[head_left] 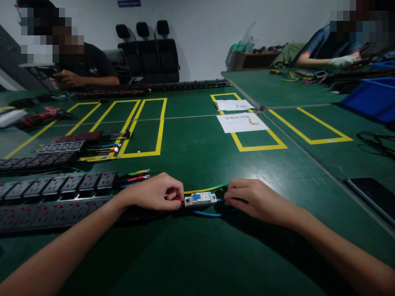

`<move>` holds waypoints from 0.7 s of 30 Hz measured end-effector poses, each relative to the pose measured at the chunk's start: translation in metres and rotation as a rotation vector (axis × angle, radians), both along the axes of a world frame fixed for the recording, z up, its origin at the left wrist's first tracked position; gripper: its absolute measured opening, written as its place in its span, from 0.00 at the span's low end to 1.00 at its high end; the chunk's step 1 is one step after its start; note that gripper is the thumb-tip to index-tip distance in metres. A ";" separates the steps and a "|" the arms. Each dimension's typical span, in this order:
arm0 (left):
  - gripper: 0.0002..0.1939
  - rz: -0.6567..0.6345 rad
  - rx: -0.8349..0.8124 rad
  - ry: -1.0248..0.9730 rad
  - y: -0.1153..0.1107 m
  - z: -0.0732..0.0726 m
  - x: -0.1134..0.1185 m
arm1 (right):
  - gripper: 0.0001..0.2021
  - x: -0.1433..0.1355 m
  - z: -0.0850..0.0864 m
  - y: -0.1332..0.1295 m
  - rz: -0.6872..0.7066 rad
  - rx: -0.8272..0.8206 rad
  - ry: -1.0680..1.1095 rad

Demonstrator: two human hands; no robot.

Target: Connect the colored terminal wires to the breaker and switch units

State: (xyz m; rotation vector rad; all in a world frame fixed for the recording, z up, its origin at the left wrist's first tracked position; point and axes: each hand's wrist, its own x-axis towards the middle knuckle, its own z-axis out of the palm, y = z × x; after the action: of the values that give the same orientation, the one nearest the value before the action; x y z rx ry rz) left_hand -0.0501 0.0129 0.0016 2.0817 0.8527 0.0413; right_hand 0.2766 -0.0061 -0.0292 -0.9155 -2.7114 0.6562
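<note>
Green-topped tables (191, 255), marked with yellow tape rectangles (159, 135), stood before a pale wall (203, 37). At far left sat a person in a dark short-sleeved shirt (100, 61), a red-and-black power tool (46, 116) lying nearer. Long black socket strips (70, 185) stretched along the left, coloured wires with metal ring ends (146, 170) coming from them. Just beside these, the left hand (159, 191) had its fingers drawn narrow on a red insulated wire (179, 200) at the left end of a small white rectangular circuit breaker with a blue switch (201, 199). That breaker sat between both hands; whether it touched the table, I could not tell. Behind it ran a yellow-and-green wire (205, 190). White paper sheets (228, 125) lay farther back. Fingertips of the right hand (254, 197) pinched a blue insulated wire (220, 200) at the breaker's right end. Farther right were a person's gloved hand (344, 61), a blue plastic bin (370, 96) and, nearer, a flat black phone (373, 197)
</note>
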 end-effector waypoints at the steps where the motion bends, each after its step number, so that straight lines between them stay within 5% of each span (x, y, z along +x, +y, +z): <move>1: 0.07 0.001 -0.001 -0.001 0.000 0.000 0.000 | 0.10 0.000 0.000 0.000 0.001 0.004 0.002; 21: 0.05 -0.020 0.023 -0.021 -0.001 -0.004 -0.002 | 0.11 0.001 -0.006 0.000 0.022 0.013 0.028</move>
State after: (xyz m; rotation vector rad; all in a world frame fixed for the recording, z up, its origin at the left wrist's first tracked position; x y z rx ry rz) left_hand -0.0520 0.0120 -0.0026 2.1073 0.8222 0.0630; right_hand 0.2776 -0.0061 -0.0348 -0.8682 -2.7010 0.6498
